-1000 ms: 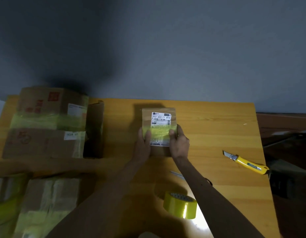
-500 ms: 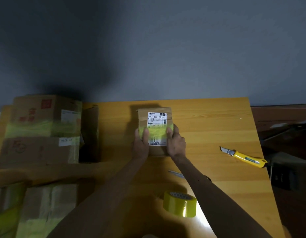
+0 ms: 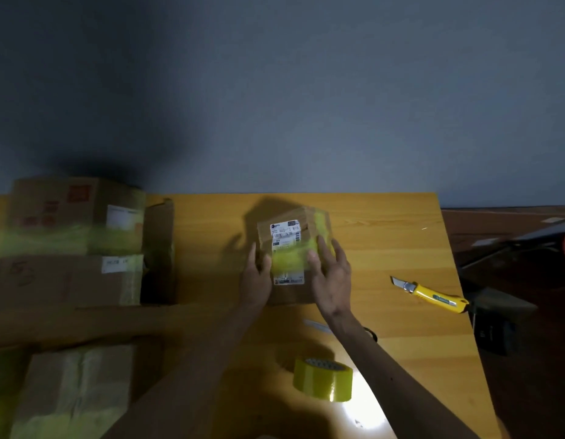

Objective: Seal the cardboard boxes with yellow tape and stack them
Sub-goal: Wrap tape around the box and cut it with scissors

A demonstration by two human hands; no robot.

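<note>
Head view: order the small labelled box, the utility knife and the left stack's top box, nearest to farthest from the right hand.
1. Small labelled box, centre, touched by the right hand.
2. Utility knife, to the right.
3. Top box, far left, on the stack.

A small labelled cardboard box (image 3: 289,258), seemingly tilted, bears yellow tape, with the tape roll (image 3: 322,380) nearer.

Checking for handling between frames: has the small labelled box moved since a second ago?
Yes. The small labelled box keeps its spot left of the utility knife but has tipped leftward, its taped right side now showing.
</note>
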